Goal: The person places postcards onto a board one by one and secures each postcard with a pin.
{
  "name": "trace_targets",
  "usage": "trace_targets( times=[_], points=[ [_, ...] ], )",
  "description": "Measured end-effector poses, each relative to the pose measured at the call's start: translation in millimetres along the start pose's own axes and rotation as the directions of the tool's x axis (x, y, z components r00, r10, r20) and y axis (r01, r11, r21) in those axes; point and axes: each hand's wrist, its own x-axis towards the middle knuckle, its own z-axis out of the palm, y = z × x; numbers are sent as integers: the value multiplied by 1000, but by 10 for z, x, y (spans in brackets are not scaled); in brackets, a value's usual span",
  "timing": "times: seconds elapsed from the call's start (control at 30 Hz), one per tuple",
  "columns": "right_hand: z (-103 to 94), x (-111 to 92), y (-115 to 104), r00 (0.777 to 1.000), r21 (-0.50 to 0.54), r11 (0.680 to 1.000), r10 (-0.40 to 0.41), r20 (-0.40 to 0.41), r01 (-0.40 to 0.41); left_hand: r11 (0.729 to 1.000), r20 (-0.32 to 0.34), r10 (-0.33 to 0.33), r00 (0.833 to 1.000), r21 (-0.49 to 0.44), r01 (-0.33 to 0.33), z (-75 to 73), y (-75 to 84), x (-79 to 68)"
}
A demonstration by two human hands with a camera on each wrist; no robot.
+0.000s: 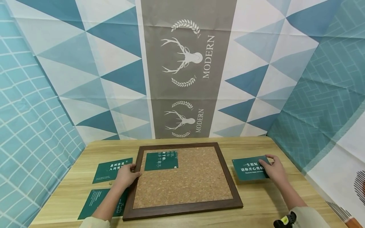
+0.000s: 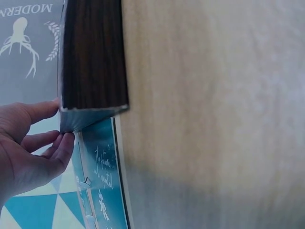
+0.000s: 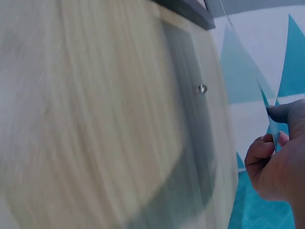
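A cork board [image 1: 188,186] with a dark brown wooden frame lies on the table. My left hand [image 1: 125,177] grips the left side of the frame; in the left wrist view, its thumb and fingers pinch the frame's edge [image 2: 93,57]. To the right of the board, my right hand [image 1: 276,171] holds a dark green card [image 1: 248,169] with white writing by its right end. The card is raised above the table, and its thin edge [image 3: 268,107] shows in the right wrist view. Another green card [image 1: 159,161] sits at the cork's upper left, with a small pin [image 1: 175,167] at its lower right corner.
Two more green cards lie left of the board, an upper one [image 1: 105,172] and a lower one [image 1: 92,201] partly behind my left forearm. A small brass-coloured pin [image 1: 110,183] lies between them. On the table at right is a shiny pin [image 3: 202,88].
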Motion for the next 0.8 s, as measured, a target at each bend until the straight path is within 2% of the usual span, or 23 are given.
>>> trace_targets(
  times=[0.27, 0.57, 0.8],
  points=[
    [184, 61, -223, 999, 82, 996, -31, 18, 29, 1000, -1, -5, 1000, -12, 5, 4, -5, -1],
    [357, 109, -408, 999, 85, 995, -51, 6, 50, 1000, -11, -12, 1000, -8, 12, -2, 11, -13],
    [492, 142, -531, 998, 128, 990, -54, 12, 52, 1000, -11, -23, 1000, -17, 23, 3, 16, -8]
  ],
)
